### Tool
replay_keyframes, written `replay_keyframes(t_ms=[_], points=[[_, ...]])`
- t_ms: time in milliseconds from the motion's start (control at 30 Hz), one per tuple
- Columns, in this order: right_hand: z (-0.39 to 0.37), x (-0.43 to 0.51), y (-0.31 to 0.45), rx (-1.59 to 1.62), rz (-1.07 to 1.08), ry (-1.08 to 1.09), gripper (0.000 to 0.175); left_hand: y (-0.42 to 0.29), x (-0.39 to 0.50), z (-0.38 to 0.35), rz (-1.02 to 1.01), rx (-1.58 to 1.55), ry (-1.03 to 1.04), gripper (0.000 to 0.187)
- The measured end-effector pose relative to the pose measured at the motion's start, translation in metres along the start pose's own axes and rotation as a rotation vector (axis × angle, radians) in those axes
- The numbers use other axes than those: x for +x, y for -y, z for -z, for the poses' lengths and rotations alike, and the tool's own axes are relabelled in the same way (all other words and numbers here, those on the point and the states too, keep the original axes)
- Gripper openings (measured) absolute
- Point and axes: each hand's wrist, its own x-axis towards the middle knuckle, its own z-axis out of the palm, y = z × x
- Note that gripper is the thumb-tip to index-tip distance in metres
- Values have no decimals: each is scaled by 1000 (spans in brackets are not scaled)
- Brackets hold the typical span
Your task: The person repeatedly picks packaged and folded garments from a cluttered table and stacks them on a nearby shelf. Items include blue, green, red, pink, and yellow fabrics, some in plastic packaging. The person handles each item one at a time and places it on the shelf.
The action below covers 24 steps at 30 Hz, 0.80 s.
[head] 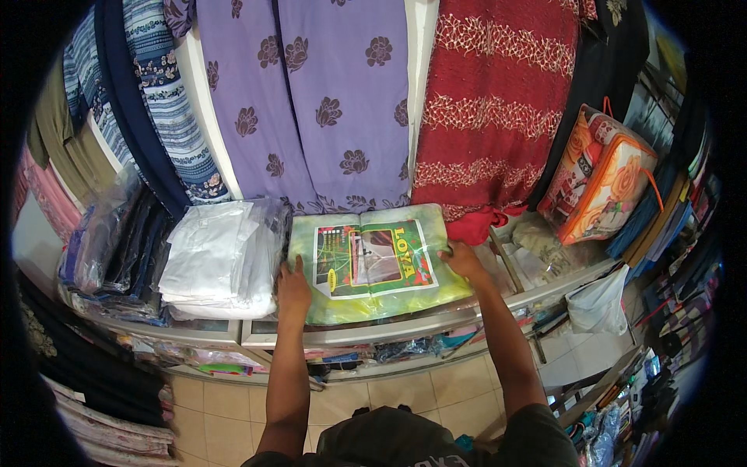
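A flat, plastic-wrapped fabric package [373,262] with a green and yellow printed cover lies on the glass display counter before me. My left hand [293,292] grips its left edge, thumb on top and the other fingers partly hidden along the side. At the right edge, my right hand [464,261] holds the package with bent fingers. Close beside my left hand rises a stack of folded white garments [210,257] in clear plastic. Farther left sits a pile of dark folded garments [122,245], also bagged.
Behind the counter [344,335] hang a purple floral dress [344,87] and a red patterned dress [490,105]. An orange-trimmed bedding bag [601,175] leans at the counter's right end. A white plastic bag [598,303] hangs below it. Folded clothes [636,397] fill the lower right.
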Motion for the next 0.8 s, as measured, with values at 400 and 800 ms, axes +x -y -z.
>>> replay_keyframes(t_ms=[400, 800], points=[[12, -37, 7, 74, -92, -307, 58, -28, -37, 21, -311, -198, -296, 58], [-16, -94, 56, -176, 144, -271, 60, -45, -80, 24, -508, -87, -135, 60]])
